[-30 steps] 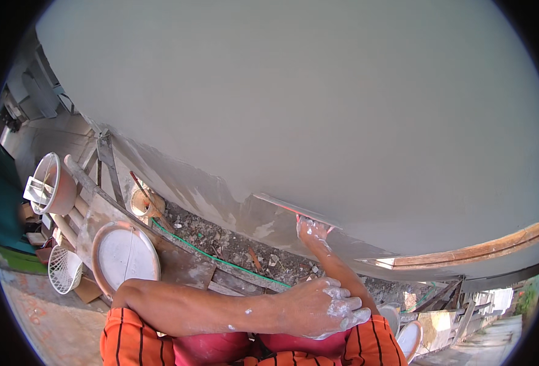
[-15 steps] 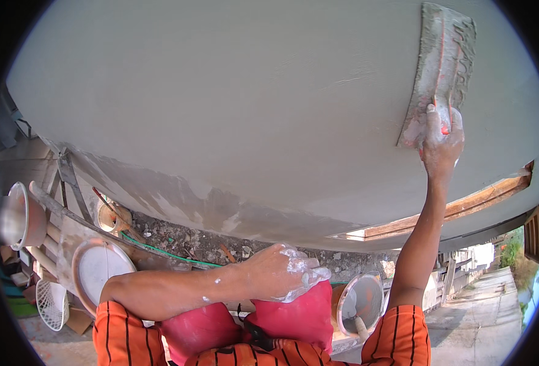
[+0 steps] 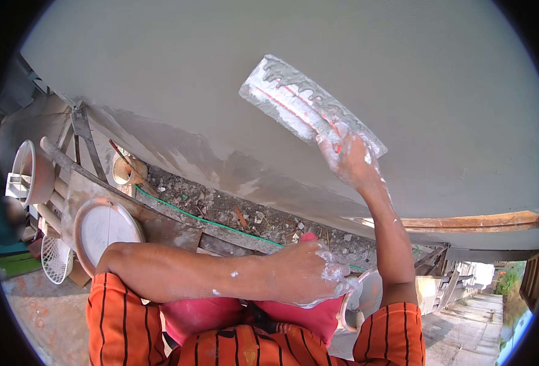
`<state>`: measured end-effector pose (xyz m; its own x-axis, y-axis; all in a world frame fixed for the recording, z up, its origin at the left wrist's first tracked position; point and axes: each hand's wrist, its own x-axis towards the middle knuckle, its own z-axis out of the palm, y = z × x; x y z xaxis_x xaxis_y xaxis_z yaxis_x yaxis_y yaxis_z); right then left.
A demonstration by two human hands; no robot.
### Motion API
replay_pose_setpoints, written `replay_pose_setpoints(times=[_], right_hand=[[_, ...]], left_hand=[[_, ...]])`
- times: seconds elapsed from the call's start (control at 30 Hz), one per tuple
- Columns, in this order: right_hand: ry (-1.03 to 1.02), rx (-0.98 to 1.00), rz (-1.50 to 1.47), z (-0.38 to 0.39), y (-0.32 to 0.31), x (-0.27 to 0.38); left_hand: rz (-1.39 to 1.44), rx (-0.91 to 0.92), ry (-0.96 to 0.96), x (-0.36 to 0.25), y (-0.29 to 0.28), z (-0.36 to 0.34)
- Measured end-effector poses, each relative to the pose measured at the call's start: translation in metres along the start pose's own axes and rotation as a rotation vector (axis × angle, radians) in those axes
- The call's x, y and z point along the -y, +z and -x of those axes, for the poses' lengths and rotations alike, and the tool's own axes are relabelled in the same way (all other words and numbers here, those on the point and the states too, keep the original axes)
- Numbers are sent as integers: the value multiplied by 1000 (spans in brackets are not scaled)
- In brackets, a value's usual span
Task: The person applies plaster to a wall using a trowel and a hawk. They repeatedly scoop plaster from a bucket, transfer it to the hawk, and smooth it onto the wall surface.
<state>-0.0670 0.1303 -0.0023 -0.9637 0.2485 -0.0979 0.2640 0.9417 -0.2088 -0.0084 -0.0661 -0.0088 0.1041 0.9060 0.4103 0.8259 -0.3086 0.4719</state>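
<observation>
My right hand (image 3: 352,158) grips a long steel finishing trowel (image 3: 291,104) by its red handle, angled flat over the grey plastered wall (image 3: 159,67). Thick wet plaster clings along one edge of the blade. My left hand (image 3: 309,274), smeared white on the knuckles, is curled low across my front, near my pink-clad knee; whatever its fingers might hold is hidden. Below the wall's smooth field, a darker, patchy strip runs along the bottom.
Wooden planks (image 3: 74,183) at left bear a hanging-handled bucket (image 3: 34,171) and a round pail (image 3: 108,235); a white basket (image 3: 56,259) is beside them. Rubble (image 3: 239,213) and a green hose line the wall's base. A timber-edged opening (image 3: 465,222) is at right, a concrete path (image 3: 471,323) behind.
The trowel went from low on the wall up to the upper right, then moved leftward and turned diagonal. My right arm followed it; my left hand stays low, shifting slightly.
</observation>
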Motion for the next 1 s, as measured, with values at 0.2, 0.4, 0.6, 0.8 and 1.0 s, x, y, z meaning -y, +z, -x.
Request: replay_pose_setpoints(times=[0.2,0.4,0.6,0.8,1.0], right_hand=[[152,311,101,-38,191,-35],[352,429,209,-17,257,-110],[528,294,417,79,241,-352],[291,604,486,136,246,-407],[24,476,348,52,345,-262]], left_hand=[[117,-179,-55,-8,0,3],[91,-152,-126,-9,5,1],[58,124,-94,-2,5,-5],[112,67,-56,10,15,-26],[21,152,-106,5,14,-25]])
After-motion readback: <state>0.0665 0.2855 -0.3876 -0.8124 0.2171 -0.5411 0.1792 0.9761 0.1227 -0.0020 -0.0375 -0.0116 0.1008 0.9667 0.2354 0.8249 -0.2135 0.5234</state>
